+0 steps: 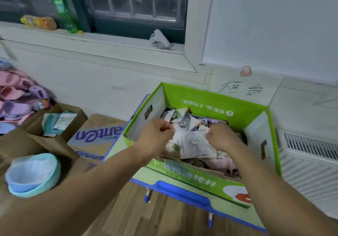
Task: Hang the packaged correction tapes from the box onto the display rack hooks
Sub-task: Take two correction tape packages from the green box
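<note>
Head view looks down into an open green box (201,100) with blue trim, which rests tilted over a wooden floor (146,217) just beside a white wall. Both arms reach into it. The packaged correction tapes (184,120) lie in a loose heap inside the box, card backs and clear blisters overlapping at all angles.

The left hand (157,134) has its fingers (167,128) curled tight, thumb against forefinger, pinching the upper left corner of the top package (188,142), a pale card lying across the heap. The right hand (224,138) sits knuckles-up at that card's upper right edge. Its fingers (213,132) curl down onto the card and seem to grip it, though the tips are hidden.

This looks like the picking step: one pack is being separated from the pile and none is lifted clear yet. No display rack or hook shows in this view, so the hanging step has not begun.

The next move probably calls for raising that card free of its neighbours without dragging others along. Then it must be turned so the hang hole at its top faces up and carried to the rack, wherever that stands.

Cardboard cartons (95,135) and a pale blue bowl (33,175) sit to the left, a radiator (309,162) to the right.
</note>
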A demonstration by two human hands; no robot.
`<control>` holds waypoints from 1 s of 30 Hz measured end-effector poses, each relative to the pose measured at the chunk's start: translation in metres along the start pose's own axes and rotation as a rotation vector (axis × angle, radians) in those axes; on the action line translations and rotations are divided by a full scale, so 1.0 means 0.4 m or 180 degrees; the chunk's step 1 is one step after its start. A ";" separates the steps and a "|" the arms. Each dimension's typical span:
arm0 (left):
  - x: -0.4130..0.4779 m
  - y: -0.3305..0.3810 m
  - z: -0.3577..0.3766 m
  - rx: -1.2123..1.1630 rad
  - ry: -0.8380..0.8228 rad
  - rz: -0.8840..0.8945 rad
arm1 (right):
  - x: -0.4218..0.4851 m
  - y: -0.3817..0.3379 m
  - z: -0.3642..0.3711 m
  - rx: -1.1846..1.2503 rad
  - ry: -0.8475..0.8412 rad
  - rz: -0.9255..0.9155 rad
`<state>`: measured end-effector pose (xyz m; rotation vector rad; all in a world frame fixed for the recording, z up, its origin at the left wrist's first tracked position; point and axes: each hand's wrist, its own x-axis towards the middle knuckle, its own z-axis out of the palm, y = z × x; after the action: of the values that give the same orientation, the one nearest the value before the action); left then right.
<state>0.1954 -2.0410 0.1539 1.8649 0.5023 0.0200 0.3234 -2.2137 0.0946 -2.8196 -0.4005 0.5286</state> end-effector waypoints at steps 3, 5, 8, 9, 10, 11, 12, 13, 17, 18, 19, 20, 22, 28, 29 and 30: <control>0.065 -0.009 0.008 0.0117 -0.0167 -0.0100 | 0.045 0.020 0.051 0.0386 -0.0680 0.0493; 0.103 -0.016 0.019 0.0202 -0.0322 -0.0106 | 0.053 0.022 0.063 0.1060 -0.0844 0.0879; 0.155 -0.027 0.041 0.0478 -0.0546 -0.0081 | 0.068 0.037 0.072 0.1120 -0.0946 0.0911; 0.172 -0.030 0.049 0.0627 -0.0627 -0.0077 | 0.068 0.042 0.071 0.1019 -0.0979 0.0839; 0.185 -0.033 0.059 0.0797 -0.0711 -0.0081 | 0.071 0.049 0.068 0.0941 -0.0941 0.0810; 0.198 -0.036 0.066 0.0978 -0.0788 -0.0074 | 0.076 0.056 0.061 0.0938 -0.0777 0.0752; 0.212 -0.035 0.071 0.1157 -0.0872 -0.0030 | 0.081 0.062 0.048 0.0997 -0.0516 0.0639; 0.224 -0.032 0.077 0.1362 -0.0932 0.0071 | 0.082 0.070 0.026 0.1125 -0.0280 0.0504; 0.250 -0.016 0.083 0.1677 -0.0952 0.0404 | 0.062 0.027 -0.101 0.1565 0.0031 -0.0180; 0.259 -0.017 0.080 0.1527 -0.0947 0.0460 | 0.059 0.010 -0.126 0.1782 0.0108 -0.0337; 0.265 -0.017 0.078 0.1188 -0.0982 0.0445 | 0.057 -0.009 -0.152 0.2027 0.0279 -0.0400; 0.272 -0.017 0.076 0.0783 -0.1033 0.0407 | 0.061 -0.023 -0.163 0.2306 0.0522 -0.0357; 0.284 -0.014 0.064 0.0337 -0.0876 0.0366 | 0.086 -0.025 -0.155 0.2796 0.1018 0.0104; 0.302 -0.026 0.019 0.0098 -0.0306 0.0138 | 0.088 0.067 0.014 0.1212 -0.0897 0.1754; 0.302 -0.030 0.014 -0.0005 -0.0300 0.0066 | 0.079 0.073 0.037 0.1082 -0.1133 0.1799; 0.302 -0.035 0.011 -0.0091 -0.0301 -0.0011 | 0.075 0.075 0.052 0.1130 -0.1172 0.1801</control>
<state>0.3015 -1.9989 0.1119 1.8277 0.4378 -0.0627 0.3489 -2.2284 0.0576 -2.4542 0.4145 1.1123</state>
